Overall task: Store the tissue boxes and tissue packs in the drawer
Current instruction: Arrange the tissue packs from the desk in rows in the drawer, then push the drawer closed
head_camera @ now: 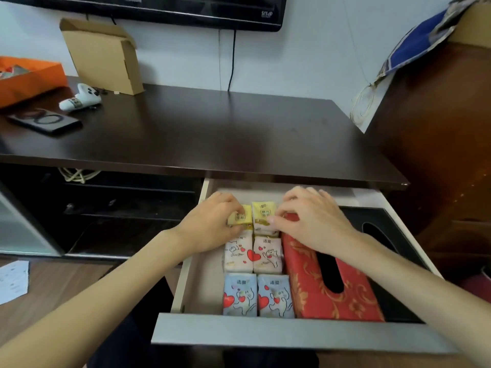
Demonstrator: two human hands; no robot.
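Pinching yellow packs, each grip flanking.

I see six small tissue packs paired yellow, pink, blue beside red and black tissue boxes in the open drawer.

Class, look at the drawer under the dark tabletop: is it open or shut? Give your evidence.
Open. The drawer is pulled out from under the tabletop, showing the tissue packs and red tissue box inside.
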